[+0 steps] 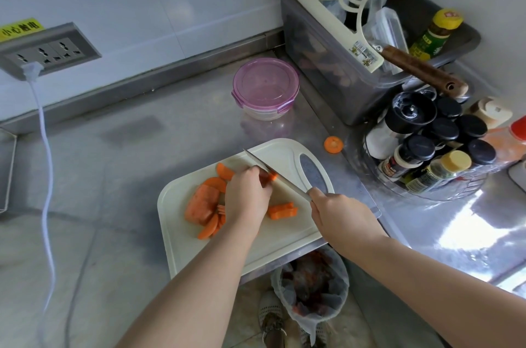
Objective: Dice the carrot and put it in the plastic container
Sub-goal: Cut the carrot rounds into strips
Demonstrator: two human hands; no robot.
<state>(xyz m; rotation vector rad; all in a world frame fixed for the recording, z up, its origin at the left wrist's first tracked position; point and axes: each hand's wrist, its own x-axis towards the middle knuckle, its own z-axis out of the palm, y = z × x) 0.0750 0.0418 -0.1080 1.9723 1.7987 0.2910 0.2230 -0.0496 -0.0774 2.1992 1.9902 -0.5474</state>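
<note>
Orange carrot piece [272, 176] on the board [284, 233], clamped under the curled fingertips of the left hand [247, 194]. The knife [287, 185], gripped in the right hand's [338, 216] closed fingers, touches the piece's right side, blade slanting near-right to far-left. The piece's long axis probably crosses the blade; the hand hides most of it. Strips [281, 211] and chunk [200, 202] lie close by. The container [266, 88], lidded, stands well beyond.

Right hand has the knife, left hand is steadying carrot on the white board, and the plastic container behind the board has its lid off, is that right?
Not quite: in the head view the plastic container has its purple lid on, not off. The rest holds: the right hand grips the knife and the left hand steadies carrot on the white board.
</note>
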